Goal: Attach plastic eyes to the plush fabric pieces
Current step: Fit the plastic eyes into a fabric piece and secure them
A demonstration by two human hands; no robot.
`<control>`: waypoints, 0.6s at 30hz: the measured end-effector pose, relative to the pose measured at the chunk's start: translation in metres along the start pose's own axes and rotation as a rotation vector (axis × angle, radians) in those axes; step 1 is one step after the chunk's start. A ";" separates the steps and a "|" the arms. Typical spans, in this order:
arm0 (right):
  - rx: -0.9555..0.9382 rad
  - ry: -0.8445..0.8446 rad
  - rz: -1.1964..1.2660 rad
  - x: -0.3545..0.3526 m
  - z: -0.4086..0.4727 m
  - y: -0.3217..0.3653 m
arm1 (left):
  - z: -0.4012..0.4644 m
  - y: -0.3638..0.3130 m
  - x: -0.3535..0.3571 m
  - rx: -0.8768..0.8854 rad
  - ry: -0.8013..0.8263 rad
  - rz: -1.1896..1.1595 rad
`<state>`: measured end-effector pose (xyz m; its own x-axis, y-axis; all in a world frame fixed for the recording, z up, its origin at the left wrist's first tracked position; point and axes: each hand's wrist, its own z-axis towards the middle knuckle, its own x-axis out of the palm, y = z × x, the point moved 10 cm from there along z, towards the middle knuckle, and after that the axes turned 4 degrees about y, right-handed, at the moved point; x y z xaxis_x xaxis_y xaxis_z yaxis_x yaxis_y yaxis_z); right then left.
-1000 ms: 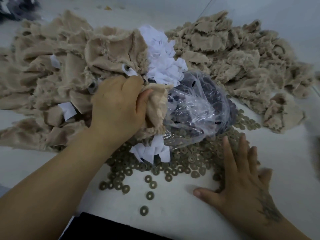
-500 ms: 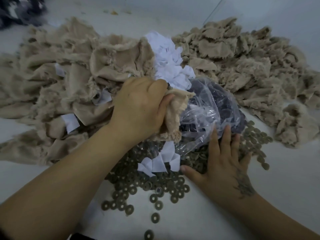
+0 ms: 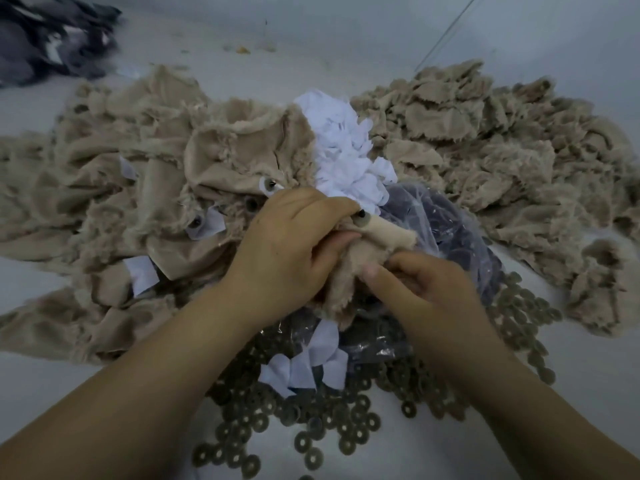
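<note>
Brown ring-shaped washers (image 3: pixel 311 441) lie scattered across the near edge of the white table (image 3: pixel 588 393), with a few white backing patches (image 3: pixel 304 368) among them. A second ago the right hand (image 3: pixel 433 296) lay flat with fingers straight on this washer heap; now it has lifted off and come up to the work, its fingers curled so that the grip pinches the lower edge of the tan plush piece (image 3: pixel 388 237). Whether a washer sits between those fingertips cannot be told.

The left hand (image 3: pixel 294 244), which was already bunching the fabric, keeps its grip wrapped round that same piece and has turned it so a dark eye post (image 3: pixel 362 213) sticks up just beside its knuckles. Both hands now meet on the piece, held above a clear plastic bag (image 3: pixel 450 237) of dark parts.

That shift suggests the picking is over and the fastening step is at hand: probably a washer is about to be pressed onto the post to lock the eye.

To the left lies a heap of plush pieces (image 3: pixel 145 188), several showing fitted eyes on white patches. Behind the hands rises a mound of white patches (image 3: pixel 343 150), and to the far right a second pile of tan cut pieces (image 3: pixel 502 143). Dark fabric (image 3: pixel 45 39) sits in the far left corner.
</note>
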<state>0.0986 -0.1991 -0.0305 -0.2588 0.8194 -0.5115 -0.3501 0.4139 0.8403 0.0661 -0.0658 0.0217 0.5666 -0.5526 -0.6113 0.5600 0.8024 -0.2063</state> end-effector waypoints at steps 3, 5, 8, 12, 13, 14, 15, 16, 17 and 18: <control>0.234 0.039 0.461 0.015 0.017 -0.024 | 0.008 0.008 0.000 -0.095 0.026 -0.081; 0.219 0.016 0.689 0.018 0.026 -0.023 | 0.011 0.017 0.001 -0.196 0.031 -0.179; 0.238 0.046 1.004 0.031 0.032 -0.020 | 0.006 0.038 0.002 -0.425 -0.020 -0.343; 0.289 0.043 1.103 0.034 0.031 -0.026 | -0.005 0.050 0.002 -0.557 -0.025 -0.290; 0.303 0.029 1.103 0.033 0.031 -0.028 | -0.006 0.048 0.004 -0.566 -0.009 -0.304; 0.315 0.019 1.105 0.033 0.030 -0.029 | -0.007 0.048 0.009 -0.591 0.013 -0.361; 0.322 0.016 1.117 0.033 0.030 -0.030 | -0.008 0.047 0.014 -0.622 0.039 -0.425; 0.335 0.010 1.123 0.035 0.029 -0.032 | -0.009 0.047 0.019 -0.648 0.061 -0.473; 0.361 -0.004 1.117 0.036 0.027 -0.036 | -0.010 0.047 0.023 -0.671 0.070 -0.507; 0.395 -0.020 1.107 0.037 0.026 -0.042 | -0.011 0.048 0.026 -0.691 0.068 -0.536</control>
<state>0.1267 -0.1754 -0.0799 -0.2312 0.8142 0.5326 0.3612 -0.4365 0.8240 0.1010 -0.0392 -0.0123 0.2828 -0.8972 -0.3392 0.2368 0.4081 -0.8817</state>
